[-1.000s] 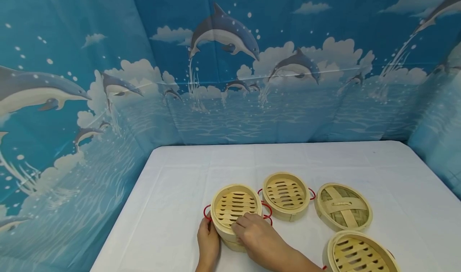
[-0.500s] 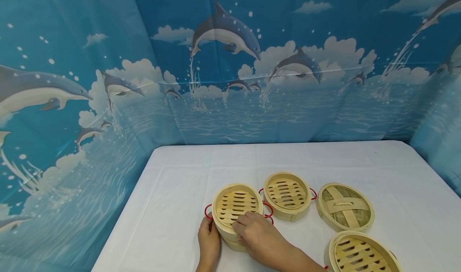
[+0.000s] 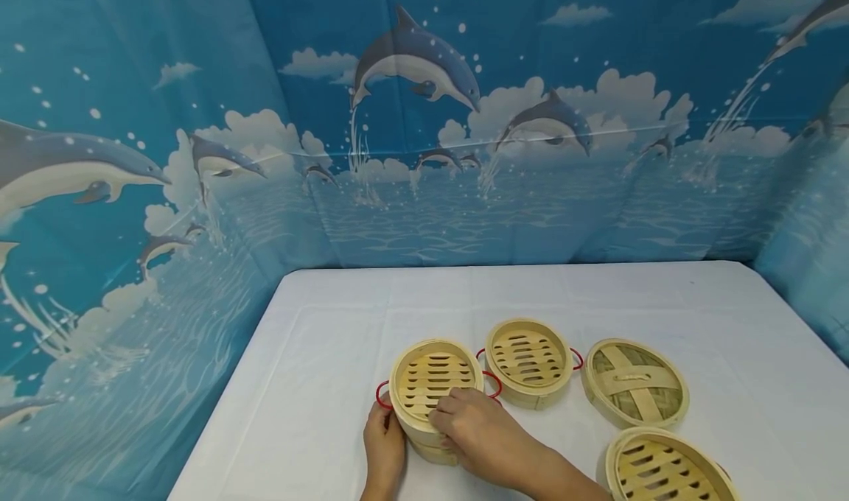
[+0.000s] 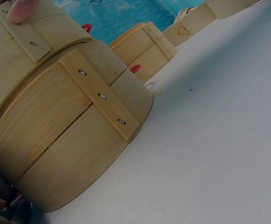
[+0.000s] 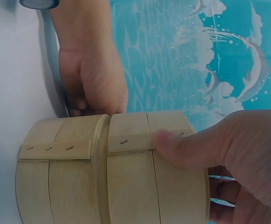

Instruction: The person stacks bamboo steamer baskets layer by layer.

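Two round bamboo steamer baskets stand stacked at the table's near middle. My right hand (image 3: 487,435) grips the near side of the upper basket (image 3: 434,379). Its thumb presses on the stapled bamboo strip, and its fingers reach over the rim in the right wrist view. The lower basket (image 4: 79,116) rests on the table, its seam strip facing the left wrist camera. My left hand (image 3: 386,442) holds the left side of the stack, low down by a red handle (image 3: 383,395). Its fingertips are mostly hidden behind the baskets.
Just right of the stack is another steamer basket (image 3: 528,361) with red handles. Beyond it lies a woven bamboo lid (image 3: 637,382). One more basket (image 3: 663,471) sits at the lower right, cut off by the frame. A white cloth (image 3: 318,354) covers the table; a dolphin curtain (image 3: 411,221) hangs behind.
Both hands keep their hold with barely any movement. The lower red handle on the stack's right side has become mostly hidden behind my right hand.
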A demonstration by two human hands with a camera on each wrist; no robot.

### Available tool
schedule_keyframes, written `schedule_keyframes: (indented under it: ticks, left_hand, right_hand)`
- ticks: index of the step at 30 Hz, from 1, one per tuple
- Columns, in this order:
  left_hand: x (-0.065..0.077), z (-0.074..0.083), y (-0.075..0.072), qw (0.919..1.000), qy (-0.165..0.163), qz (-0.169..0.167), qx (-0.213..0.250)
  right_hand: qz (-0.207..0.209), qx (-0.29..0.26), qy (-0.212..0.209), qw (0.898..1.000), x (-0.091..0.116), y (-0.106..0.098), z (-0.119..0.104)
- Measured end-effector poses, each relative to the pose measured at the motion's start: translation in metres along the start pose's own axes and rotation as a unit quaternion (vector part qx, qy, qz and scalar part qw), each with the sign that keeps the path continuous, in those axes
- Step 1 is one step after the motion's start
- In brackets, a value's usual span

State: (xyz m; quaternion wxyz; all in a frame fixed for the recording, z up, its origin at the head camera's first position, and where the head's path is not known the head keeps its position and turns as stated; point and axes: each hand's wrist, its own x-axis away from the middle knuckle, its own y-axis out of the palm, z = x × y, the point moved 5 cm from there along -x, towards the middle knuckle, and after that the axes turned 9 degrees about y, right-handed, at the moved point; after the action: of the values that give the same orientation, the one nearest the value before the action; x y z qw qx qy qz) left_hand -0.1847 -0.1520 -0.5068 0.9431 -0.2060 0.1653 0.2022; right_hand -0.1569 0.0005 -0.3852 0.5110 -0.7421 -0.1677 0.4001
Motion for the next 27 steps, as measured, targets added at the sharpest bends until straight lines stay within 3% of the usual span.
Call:
schedule_keyframes:
  ticks: [3, 13, 18, 27]
  left_hand:
    - [-0.0006, -0.0012, 0.0003, 0.9998, -0.007, -0.005, 0.017]
    - [-0.0026, 0.0017, -0.0005, 0.9980, 0.018, 0.000, 0.060]
    - [-0.0019, 0.0006, -0.0002, 0.9979, 0.002, -0.002, 0.065]
    - [-0.0012, 0.0010, 0.0003, 0.9986, 0.011, 0.002, 0.051]
  right_hand:
    - [-0.003, -0.008, 0.001, 1.000, 0.0004, -0.0009, 0.0007]
    - [0.000, -0.005, -0.013, 1.000, 0.0021, -0.0026, 0.0046]
    - [0.008, 0.001, -0.012, 1.000, 0.0043, -0.0026, 0.0065]
    - [0.034, 0.005, -0.009, 0.999, 0.0085, -0.0039, 0.0049]
